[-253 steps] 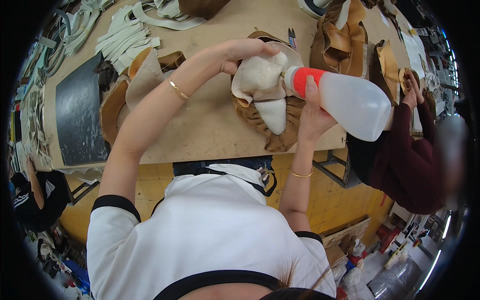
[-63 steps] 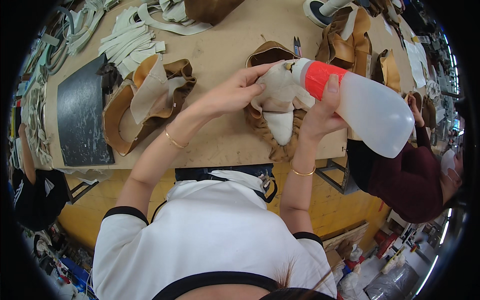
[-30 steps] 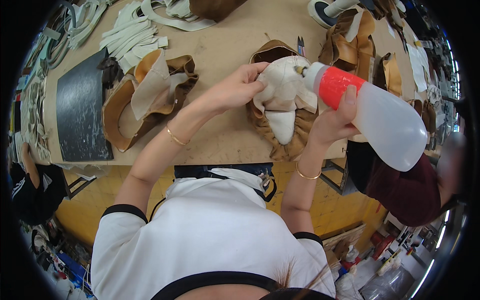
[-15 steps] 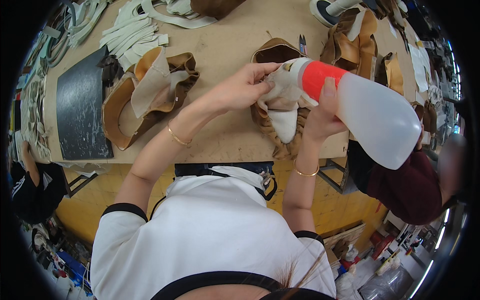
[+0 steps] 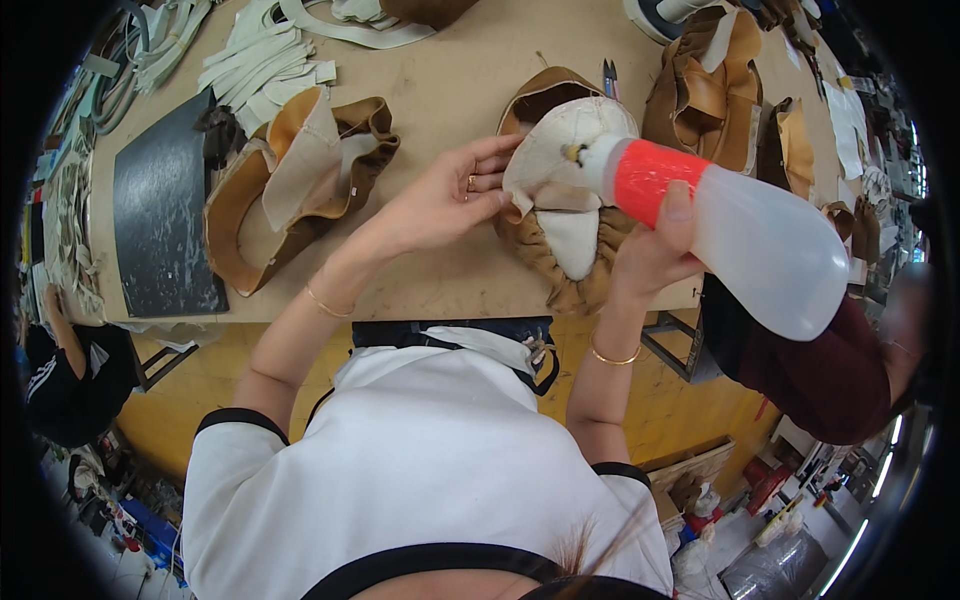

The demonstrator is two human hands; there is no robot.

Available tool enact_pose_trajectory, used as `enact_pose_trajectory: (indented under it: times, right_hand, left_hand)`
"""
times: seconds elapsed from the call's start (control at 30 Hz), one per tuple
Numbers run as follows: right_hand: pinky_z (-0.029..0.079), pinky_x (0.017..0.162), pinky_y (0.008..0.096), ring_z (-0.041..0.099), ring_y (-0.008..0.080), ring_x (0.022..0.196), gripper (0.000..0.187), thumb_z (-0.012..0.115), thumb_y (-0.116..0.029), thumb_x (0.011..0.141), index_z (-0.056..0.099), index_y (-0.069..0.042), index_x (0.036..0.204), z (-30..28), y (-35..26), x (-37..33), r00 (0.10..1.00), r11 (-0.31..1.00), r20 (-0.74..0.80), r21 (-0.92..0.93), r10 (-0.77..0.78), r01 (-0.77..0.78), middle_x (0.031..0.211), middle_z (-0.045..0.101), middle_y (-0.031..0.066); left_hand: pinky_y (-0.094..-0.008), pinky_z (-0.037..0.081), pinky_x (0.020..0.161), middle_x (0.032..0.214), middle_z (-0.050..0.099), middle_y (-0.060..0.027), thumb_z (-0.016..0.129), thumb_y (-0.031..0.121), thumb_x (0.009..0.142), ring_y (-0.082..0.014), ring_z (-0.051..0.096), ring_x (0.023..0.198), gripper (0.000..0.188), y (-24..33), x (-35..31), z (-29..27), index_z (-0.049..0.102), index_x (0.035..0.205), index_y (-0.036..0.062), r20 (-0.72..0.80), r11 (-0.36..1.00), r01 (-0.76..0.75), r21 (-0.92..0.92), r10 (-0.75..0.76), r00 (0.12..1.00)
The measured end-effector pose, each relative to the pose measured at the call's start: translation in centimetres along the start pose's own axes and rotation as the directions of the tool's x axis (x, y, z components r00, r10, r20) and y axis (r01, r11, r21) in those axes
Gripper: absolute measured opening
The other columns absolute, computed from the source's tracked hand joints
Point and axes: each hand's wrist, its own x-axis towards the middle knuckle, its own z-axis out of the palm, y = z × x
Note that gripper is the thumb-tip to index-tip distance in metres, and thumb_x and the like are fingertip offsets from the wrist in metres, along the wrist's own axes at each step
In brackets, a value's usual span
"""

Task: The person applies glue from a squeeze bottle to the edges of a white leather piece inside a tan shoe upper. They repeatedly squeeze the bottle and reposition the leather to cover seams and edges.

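Note:
A squeeze bottle (image 5: 770, 240), translucent white with a red band, is tilted in my right hand (image 5: 655, 245), whose fingers wrap round its red part. Its narrow end points left, against the pale lining of a brown leather shoe upper (image 5: 575, 285). A dark spot shows on the lining beside that end. On the other side, my left hand (image 5: 450, 200) has its fingers spread, the fingertips at the left edge of the upper's lining. A second brown upper (image 5: 300, 190) lies to the left of this hand.
A black board (image 5: 165, 220) lies at the left of the table (image 5: 440, 110). Pale strips (image 5: 265, 65) are heaped at the far left. More leather uppers (image 5: 705, 95) and a small pointed tool (image 5: 611, 78) lie beyond my right hand. People sit at both sides.
My left hand has loosened its pinch on the upper and shifted left, its fingers spreading. The lining now stands more opened out. The bottle has moved slightly right and nearer me.

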Motion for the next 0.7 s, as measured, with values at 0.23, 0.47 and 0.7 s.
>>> enact_pose_trajectory:
  times: [0.23, 0.47, 0.7]
  right_hand:
    - [0.049, 0.073, 0.0316, 0.06, 0.018, 0.077, 0.034, 0.079, -0.012, 0.068, 0.062, 0.001, 0.094, 1.2, -0.1, -1.6, 0.969, 0.995, 0.243, -0.087, -0.034, 0.056, 0.09, 0.063, 0.0083]
    - [0.05, 0.067, 0.0303, 0.06, 0.0169, 0.071, 0.03, 0.078, -0.014, 0.07, 0.063, 0.001, 0.091, 1.4, 0.0, -2.0, 0.951, 0.977, 0.292, -0.156, -0.097, 0.148, 0.085, 0.064, 0.008]
    - [0.049, 0.078, 0.0347, 0.059, 0.0201, 0.081, 0.039, 0.074, -0.004, 0.071, 0.054, 0.007, 0.102, 0.9, 0.8, -1.1, 0.946, 0.969, 0.301, -0.174, -0.119, 0.177, 0.097, 0.06, 0.0121]
  left_hand:
    - [-0.0277, 0.046, 0.089, 0.118, 0.056, -0.012, 0.041, -0.006, 0.086, -0.0148, 0.057, 0.103, 0.047, -0.5, 1.4, 0.3, 0.035, 0.132, -0.0075, -0.018, 0.999, -0.035, -0.012, 0.034, 0.999]
    - [-0.0254, 0.047, 0.086, 0.113, 0.06, -0.0108, 0.042, -0.005, 0.086, -0.0125, 0.058, 0.099, 0.045, -0.3, 1.5, 0.2, 0.039, 0.13, -0.0075, -0.006, 0.999, 0.024, -0.035, -0.024, 1.0]
    - [-0.0263, 0.045, 0.089, 0.116, 0.058, -0.0103, 0.043, -0.005, 0.085, -0.0119, 0.056, 0.102, 0.045, 0.0, 1.3, 0.2, 0.039, 0.13, -0.0075, 0.028, 1.0, -0.003, -0.028, 0.004, 1.0]
